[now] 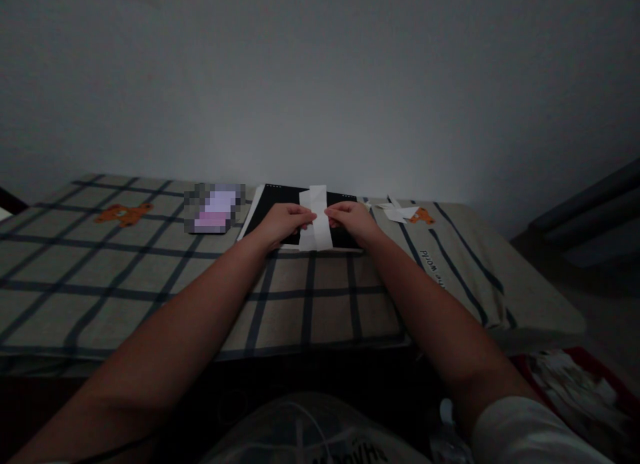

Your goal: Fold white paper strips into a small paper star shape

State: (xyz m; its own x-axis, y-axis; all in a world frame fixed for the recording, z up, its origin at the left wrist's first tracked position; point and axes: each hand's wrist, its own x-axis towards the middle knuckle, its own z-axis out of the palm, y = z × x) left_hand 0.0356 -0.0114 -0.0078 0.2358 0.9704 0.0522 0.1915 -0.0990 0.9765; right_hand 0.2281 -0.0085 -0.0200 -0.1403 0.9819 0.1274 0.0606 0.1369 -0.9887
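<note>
- Bear print (123,214) on checked sheet (150,264), bed's left side.
- Blurred pink/white obj. (215,209) near far edge, just left of black board (273,207).
- L hand (285,223) pinching left edge of white paper strip (315,217), fingers closed on it.
- Strip held over board, approx. mid far edge of bed.
- R hand (353,221) pinching strip's right edge.
- Folded white paper bits (397,211) w/ 2nd bear print, far right.

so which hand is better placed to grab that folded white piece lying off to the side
Right, probably. The right hand pinches the paper strip on the side nearer the folded white piece; the left hand would have to cross over.
</note>
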